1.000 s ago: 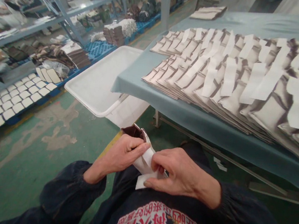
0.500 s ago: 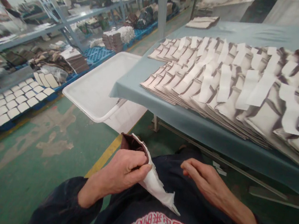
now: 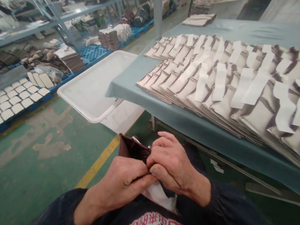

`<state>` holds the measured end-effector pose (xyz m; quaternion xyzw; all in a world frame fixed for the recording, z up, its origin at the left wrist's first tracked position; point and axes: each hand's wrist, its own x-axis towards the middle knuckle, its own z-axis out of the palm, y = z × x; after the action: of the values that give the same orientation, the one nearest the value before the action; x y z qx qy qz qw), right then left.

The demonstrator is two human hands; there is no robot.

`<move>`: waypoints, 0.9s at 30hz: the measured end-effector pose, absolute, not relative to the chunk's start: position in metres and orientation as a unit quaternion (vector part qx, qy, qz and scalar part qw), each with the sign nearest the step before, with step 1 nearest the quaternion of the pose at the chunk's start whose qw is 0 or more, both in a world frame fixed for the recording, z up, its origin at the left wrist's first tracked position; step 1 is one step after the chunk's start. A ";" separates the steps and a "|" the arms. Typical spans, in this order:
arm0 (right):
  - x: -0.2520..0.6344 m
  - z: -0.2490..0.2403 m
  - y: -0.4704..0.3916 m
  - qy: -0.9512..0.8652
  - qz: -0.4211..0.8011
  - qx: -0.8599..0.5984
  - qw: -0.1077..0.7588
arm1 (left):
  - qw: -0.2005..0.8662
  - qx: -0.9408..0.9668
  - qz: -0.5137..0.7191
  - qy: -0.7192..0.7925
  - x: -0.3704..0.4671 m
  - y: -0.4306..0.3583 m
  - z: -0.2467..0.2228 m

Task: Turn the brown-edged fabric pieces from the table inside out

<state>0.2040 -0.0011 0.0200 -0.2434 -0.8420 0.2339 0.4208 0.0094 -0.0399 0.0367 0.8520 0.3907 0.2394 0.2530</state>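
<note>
My left hand (image 3: 121, 183) is closed round a piece of dark brown and white fabric (image 3: 130, 148), low in the middle of the view. The brown part rises above my fingers and opens upward, while its white part (image 3: 161, 198) hangs down toward my apron. Against the fabric's upper right edge, my right hand (image 3: 173, 165) is pinched, its fingertips touching my left thumb area. Both hands are above my lap. What lies between the right fingertips is mostly hidden, but they meet at the fabric's edge.
A blue-green covered table (image 3: 122, 86) at the right bears rows of overlapping cream and brown fabric pieces (image 3: 222, 97) with white strips. Beside it stands a white tray (image 3: 94, 85). Cream pads (image 3: 1, 105) and shelving are at the left; people are in the far background.
My right hand has moved left from beside the fabric and now grips at its upper edge, next to my left hand. The left hand keeps its hold.
</note>
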 end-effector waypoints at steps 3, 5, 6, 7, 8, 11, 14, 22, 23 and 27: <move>0.202 0.019 0.001 -0.850 0.254 -0.218 0.406 | 0.340 0.826 0.238 0.382 0.006 -0.038 0.041; 0.202 0.019 0.001 -0.855 0.275 -0.204 0.389 | 0.401 0.810 0.224 0.365 0.003 -0.036 0.046; 0.202 0.019 0.001 -0.858 0.281 -0.204 0.378 | 0.428 0.802 0.212 0.358 0.002 -0.035 0.048; 0.203 0.019 0.000 -0.862 0.282 -0.207 0.367 | 0.452 0.796 0.198 0.351 0.000 -0.034 0.050; 0.204 0.019 0.000 -0.866 0.279 -0.213 0.356 | 0.470 0.791 0.185 0.346 -0.001 -0.033 0.052; 0.206 0.020 -0.002 -0.883 0.263 -0.229 0.315 | 0.488 0.782 0.156 0.355 -0.006 -0.031 0.053; 0.206 0.020 -0.003 -0.890 0.269 -0.238 0.280 | 0.489 0.767 0.154 0.386 -0.010 -0.029 0.049; 0.201 0.017 -0.009 -0.787 0.458 -0.219 0.350 | 0.584 0.679 0.230 0.381 -0.008 -0.024 0.048; 0.200 0.018 -0.011 -0.767 0.486 -0.222 0.356 | 0.595 0.671 0.239 0.371 -0.006 -0.024 0.049; 0.196 0.021 -0.022 -0.715 0.520 -0.237 0.404 | 0.638 0.633 0.288 0.330 0.002 -0.028 0.048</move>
<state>0.1961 -0.0224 0.0208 -0.2367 -0.7147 0.5199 0.4036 0.0022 -0.0282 0.0481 0.6333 0.3303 0.2876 0.6380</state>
